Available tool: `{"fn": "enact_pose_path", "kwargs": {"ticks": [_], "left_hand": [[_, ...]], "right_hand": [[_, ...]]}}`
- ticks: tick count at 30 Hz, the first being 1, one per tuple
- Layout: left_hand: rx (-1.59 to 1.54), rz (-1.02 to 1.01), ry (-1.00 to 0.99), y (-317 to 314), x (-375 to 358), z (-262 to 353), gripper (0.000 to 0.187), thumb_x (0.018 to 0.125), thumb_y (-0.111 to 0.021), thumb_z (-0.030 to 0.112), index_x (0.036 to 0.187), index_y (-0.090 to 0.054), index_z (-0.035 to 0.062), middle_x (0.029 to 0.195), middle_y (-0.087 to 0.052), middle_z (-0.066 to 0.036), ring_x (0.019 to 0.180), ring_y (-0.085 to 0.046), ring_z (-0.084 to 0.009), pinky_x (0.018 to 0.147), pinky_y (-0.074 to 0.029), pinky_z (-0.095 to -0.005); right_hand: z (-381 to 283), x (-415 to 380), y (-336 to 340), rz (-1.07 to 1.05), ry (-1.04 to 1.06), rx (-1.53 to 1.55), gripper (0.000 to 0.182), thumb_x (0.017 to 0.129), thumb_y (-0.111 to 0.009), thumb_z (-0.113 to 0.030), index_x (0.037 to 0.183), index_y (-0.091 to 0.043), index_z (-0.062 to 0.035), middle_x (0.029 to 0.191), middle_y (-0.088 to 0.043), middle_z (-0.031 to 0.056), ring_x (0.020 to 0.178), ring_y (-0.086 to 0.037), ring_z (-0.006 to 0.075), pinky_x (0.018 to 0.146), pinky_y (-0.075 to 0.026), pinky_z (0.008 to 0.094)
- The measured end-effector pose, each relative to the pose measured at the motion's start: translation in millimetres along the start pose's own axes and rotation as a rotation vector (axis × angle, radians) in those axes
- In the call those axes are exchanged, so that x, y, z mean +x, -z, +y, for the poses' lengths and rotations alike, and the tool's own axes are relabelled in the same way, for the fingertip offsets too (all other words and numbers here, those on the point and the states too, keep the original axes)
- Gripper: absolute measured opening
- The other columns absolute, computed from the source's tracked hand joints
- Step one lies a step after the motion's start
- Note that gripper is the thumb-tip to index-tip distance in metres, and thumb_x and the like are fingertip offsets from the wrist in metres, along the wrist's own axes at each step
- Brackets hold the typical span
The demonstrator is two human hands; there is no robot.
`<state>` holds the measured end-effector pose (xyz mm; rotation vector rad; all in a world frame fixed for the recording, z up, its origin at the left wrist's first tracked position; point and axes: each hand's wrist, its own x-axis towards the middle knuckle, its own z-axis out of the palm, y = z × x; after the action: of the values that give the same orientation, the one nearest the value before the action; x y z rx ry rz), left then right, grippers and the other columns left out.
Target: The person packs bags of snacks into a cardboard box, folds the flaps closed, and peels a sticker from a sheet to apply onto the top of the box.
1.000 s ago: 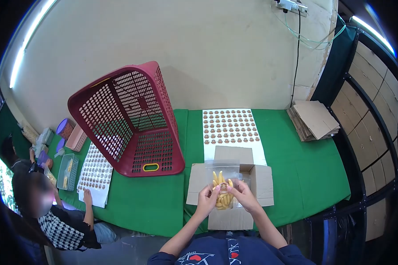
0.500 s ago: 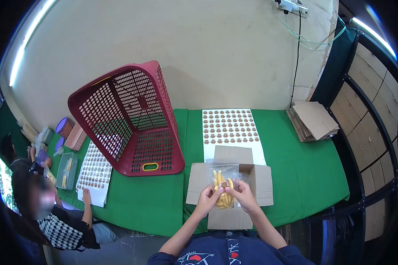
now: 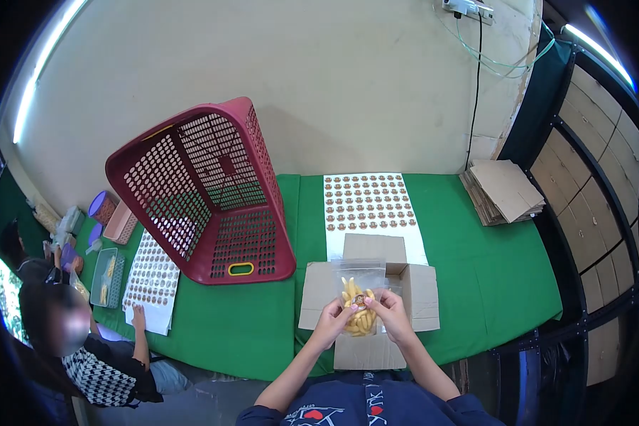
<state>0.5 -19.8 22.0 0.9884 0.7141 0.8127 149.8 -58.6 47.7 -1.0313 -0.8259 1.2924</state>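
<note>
Both hands hold a small clear plastic bag of yellow snack sticks (image 3: 358, 307) upright over an open cardboard box (image 3: 419, 295). My left hand (image 3: 331, 324) grips the bag's left side, and my right hand (image 3: 392, 317) grips its right side. A round brown sticker sits on the bag's front between my thumbs. Beyond the box lies a white sheet of round brown stickers (image 3: 368, 204) on the green table (image 3: 490, 270).
A red plastic basket (image 3: 206, 192) lies tipped on its side at the left. Flat cardboard sheets (image 3: 503, 192) are stacked at the right. Another person (image 3: 85, 348) sits at the left by a second sticker sheet (image 3: 153, 277) and small containers (image 3: 108, 273).
The bag stays in both hands over the box. My thumbs have shifted on the sticker at its front, and the bag has risen slightly.
</note>
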Motion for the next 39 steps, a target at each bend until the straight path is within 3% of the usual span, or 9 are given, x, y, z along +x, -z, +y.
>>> {"fn": "enact_pose_path", "kwargs": {"ticks": [5, 14, 23, 26, 33, 39], "left_hand": [[0.052, 0.053, -0.003, -5, 1, 9, 0.027, 0.088, -0.057, 0.021, 0.104, -0.056, -0.0003, 0.094, -0.059, -0.003, 0.084, -0.055, -0.007, 0.073, -0.045, -0.023], [0.126, 0.14, -0.206, -15, 3, -4, 0.025, 0.089, -0.055, 0.023, 0.096, -0.059, -0.0003, 0.086, -0.06, -0.001, 0.078, -0.052, -0.0047, 0.068, -0.043, -0.0208], [0.02, 0.13, -0.064, -11, 5, -8, 0.027, 0.091, -0.051, 0.025, 0.101, -0.056, -0.0006, 0.089, -0.06, -0.004, 0.082, -0.054, -0.0063, 0.072, -0.045, -0.0222], [0.133, 0.087, -0.003, -17, 0, 5, 0.027, 0.091, -0.051, 0.024, 0.103, -0.053, -0.0002, 0.093, -0.059, -0.004, 0.081, -0.055, -0.0066, 0.071, -0.046, -0.023], [0.12, -0.032, -0.008, -17, -2, 4, 0.03, 0.088, -0.056, 0.022, 0.108, -0.052, -0.0011, 0.095, -0.058, -0.004, 0.083, -0.055, -0.0072, 0.072, -0.046, -0.0228], [0.115, -0.001, -0.016, -17, -1, 3, 0.03, 0.088, -0.056, 0.023, 0.106, -0.053, -0.0014, 0.094, -0.059, -0.003, 0.082, -0.055, -0.007, 0.072, -0.046, -0.0224]], "right_hand": [[0, 0, -7, 0.05, 0.051, -0.076, 0.014, 0.085, -0.059, -0.014, 0.091, -0.058, -0.0012, 0.083, -0.059, 0.0017, 0.079, -0.053, 0.007, 0.073, -0.042, 0.0218], [8, 2, -12, 0.108, 0.165, -0.173, 0.019, 0.087, -0.059, -0.021, 0.084, -0.056, -0.0017, 0.078, -0.058, 0.0009, 0.072, -0.052, 0.006, 0.067, -0.042, 0.0214], [11, 2, -8, 0.156, 0.171, -0.133, 0.018, 0.088, -0.056, -0.019, 0.086, -0.057, -0.0013, 0.077, -0.058, 0.0011, 0.073, -0.052, 0.0058, 0.068, -0.042, 0.0213], [12, 0, -3, 0.121, 0.172, -0.201, 0.018, 0.088, -0.057, -0.019, 0.086, -0.057, -0.0009, 0.078, -0.059, 0.0017, 0.073, -0.053, 0.0062, 0.067, -0.043, 0.0218], [8, -4, -1, 0.121, 0.147, -0.16, 0.017, 0.088, -0.057, -0.018, 0.085, -0.056, -0.0006, 0.078, -0.06, 0.0027, 0.073, -0.054, 0.0072, 0.067, -0.043, 0.0219], [20, 4, 6, 0.28, 0.065, 0.036, 0.016, 0.089, -0.055, -0.016, 0.084, -0.057, -0.0011, 0.077, -0.059, 0.0022, 0.074, -0.053, 0.0065, 0.068, -0.043, 0.0216]]}}
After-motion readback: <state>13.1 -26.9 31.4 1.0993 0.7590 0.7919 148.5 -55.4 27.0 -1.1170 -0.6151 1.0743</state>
